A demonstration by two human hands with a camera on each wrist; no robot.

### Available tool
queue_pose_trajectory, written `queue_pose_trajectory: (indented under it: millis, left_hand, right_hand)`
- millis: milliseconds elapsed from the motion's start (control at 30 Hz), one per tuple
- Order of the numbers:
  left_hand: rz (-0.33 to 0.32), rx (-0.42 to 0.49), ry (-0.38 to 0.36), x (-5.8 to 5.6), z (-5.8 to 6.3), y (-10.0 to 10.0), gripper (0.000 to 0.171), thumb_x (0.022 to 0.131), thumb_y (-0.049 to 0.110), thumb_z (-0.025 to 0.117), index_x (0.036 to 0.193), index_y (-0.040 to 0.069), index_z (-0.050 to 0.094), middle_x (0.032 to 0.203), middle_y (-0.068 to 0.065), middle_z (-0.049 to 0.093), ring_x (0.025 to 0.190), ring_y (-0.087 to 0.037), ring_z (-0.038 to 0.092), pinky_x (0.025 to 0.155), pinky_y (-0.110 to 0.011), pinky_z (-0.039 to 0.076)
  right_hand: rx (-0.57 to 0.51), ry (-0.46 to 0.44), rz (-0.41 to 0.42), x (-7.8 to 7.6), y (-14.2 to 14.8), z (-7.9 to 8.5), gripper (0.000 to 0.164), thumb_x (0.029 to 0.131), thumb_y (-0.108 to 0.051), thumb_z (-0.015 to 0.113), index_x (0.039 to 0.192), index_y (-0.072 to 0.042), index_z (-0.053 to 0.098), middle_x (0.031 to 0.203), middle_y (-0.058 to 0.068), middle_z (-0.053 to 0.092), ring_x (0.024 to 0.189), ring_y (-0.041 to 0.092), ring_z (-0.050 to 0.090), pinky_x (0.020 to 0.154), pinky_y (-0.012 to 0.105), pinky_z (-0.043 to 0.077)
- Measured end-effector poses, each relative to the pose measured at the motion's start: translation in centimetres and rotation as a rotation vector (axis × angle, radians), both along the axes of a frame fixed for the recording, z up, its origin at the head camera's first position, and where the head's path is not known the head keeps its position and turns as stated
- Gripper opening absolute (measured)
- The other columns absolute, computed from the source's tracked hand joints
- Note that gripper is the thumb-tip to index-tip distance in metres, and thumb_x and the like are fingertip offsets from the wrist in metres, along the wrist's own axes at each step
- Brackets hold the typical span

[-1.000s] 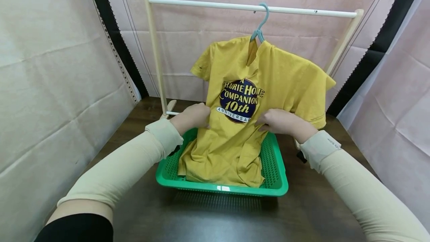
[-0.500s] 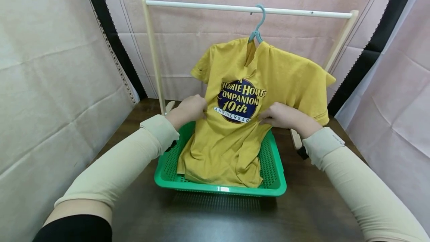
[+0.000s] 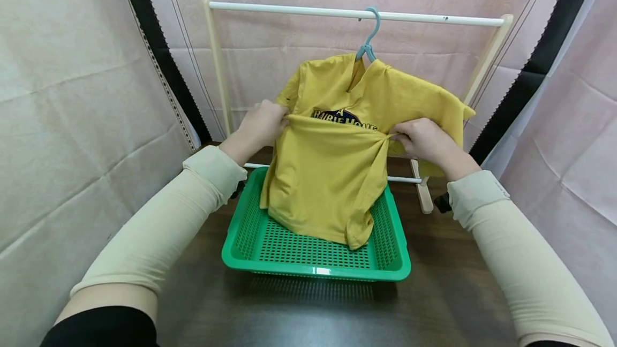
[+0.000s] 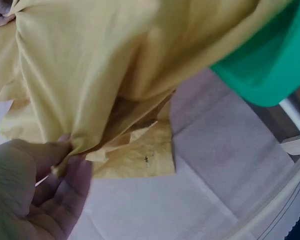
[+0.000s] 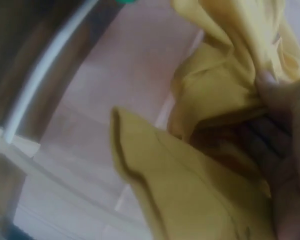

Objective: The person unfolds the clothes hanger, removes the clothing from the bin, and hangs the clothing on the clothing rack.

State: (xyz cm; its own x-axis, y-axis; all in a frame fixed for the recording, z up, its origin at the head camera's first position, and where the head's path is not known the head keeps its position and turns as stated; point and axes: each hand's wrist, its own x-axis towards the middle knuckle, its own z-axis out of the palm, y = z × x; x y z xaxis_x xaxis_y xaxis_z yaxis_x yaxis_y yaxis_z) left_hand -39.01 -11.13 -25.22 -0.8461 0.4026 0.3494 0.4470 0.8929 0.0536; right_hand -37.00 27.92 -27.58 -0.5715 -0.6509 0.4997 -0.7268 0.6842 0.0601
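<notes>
A yellow T-shirt (image 3: 328, 175) hangs from a light blue hanger (image 3: 369, 36) hooked over the white bar of a rack. My left hand (image 3: 262, 125) pinches the cloth at the shirt's left side, just under the sleeve. On the other side, my right hand (image 3: 424, 141) pinches it below the opposite sleeve. Between the hands a fold runs across the chest and covers most of the dark printed logo (image 3: 342, 118). The left wrist view shows thumb and fingers closed on a bunched edge of the T-shirt (image 4: 90, 75). The shirt's lower part hangs over the basket.
A green perforated basket (image 3: 315, 271) stands on the dark wooden table (image 3: 289, 315) below the shirt. Behind it rises the rack, with a white top bar (image 3: 299, 10) and cream posts (image 3: 219, 68). Pale fabric walls (image 3: 87, 95) enclose the back and sides.
Both hands have moved up, drawing the shirt's cloth with them. A fold now hides most of the logo, and the lower part has lifted, baring the basket's floor.
</notes>
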Motion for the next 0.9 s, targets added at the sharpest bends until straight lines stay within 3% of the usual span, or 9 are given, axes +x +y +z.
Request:
queue_pose_trajectory:
  millis: [133,367,533,667,800,900]
  left_hand:
    - [0.024,0.053,0.012,-0.1,0.8,0.4,0.015,0.103,0.019,0.059,0.102,0.008,0.070,0.095,-0.013,0.070,0.082,-0.030,0.066,0.071,-0.042,0.053]
    - [-0.011,0.047,-0.066,-0.5,-0.4,0.7,0.015,0.101,0.009,0.056,0.103,0.003,0.070,0.101,-0.017,0.070,0.088,-0.032,0.067,0.072,-0.041,0.054]
    - [-0.069,-0.002,-0.068,-0.4,-1.5,0.5,0.017,0.094,0.002,0.057,0.105,0.008,0.069,0.098,-0.011,0.068,0.085,-0.029,0.065,0.070,-0.042,0.053]
    - [-0.097,-0.067,-0.070,-0.2,-2.0,0.7,0.013,0.093,0.009,0.060,0.103,0.011,0.067,0.098,-0.008,0.067,0.087,-0.029,0.063,0.073,-0.045,0.052]
    - [-0.086,-0.121,-0.178,0.3,-2.7,1.2,0.029,0.097,0.025,0.066,0.122,0.010,0.069,0.117,-0.010,0.069,0.102,-0.031,0.067,0.086,-0.045,0.054]
    - [-0.090,-0.196,-0.262,0.7,-3.5,1.6,0.040,0.096,0.032,0.069,0.128,0.008,0.067,0.118,-0.011,0.070,0.102,-0.029,0.067,0.087,-0.043,0.054]
  right_hand:
    - [-0.017,0.037,-0.083,-0.3,-0.1,0.5,0.001,0.092,-0.004,0.073,0.093,-0.004,0.072,0.082,0.009,0.072,0.065,0.022,0.064,0.062,0.040,0.052]
    - [0.035,-0.112,-0.139,-0.5,-1.2,-0.2,0.005,0.094,-0.007,0.069,0.096,-0.004,0.073,0.088,0.009,0.073,0.072,0.024,0.067,0.068,0.043,0.054]
    - [0.042,-0.206,-0.094,-0.4,-2.0,-1.2,0.020,0.092,-0.005,0.064,0.110,-0.003,0.072,0.103,0.012,0.074,0.083,0.026,0.068,0.076,0.045,0.055]
    - [0.031,-0.254,-0.028,0.0,-2.9,-1.6,0.024,0.095,-0.012,0.065,0.116,-0.002,0.070,0.108,0.012,0.073,0.084,0.024,0.069,0.076,0.044,0.055]
    - [0.061,-0.299,0.025,0.4,-4.0,-2.2,0.033,0.098,-0.022,0.067,0.122,-0.001,0.067,0.114,0.015,0.070,0.090,0.026,0.070,0.081,0.046,0.055]
    - [0.091,-0.336,0.010,0.7,-5.0,-2.8,0.043,0.098,-0.032,0.068,0.128,-0.002,0.065,0.120,0.015,0.069,0.095,0.025,0.069,0.087,0.046,0.054]
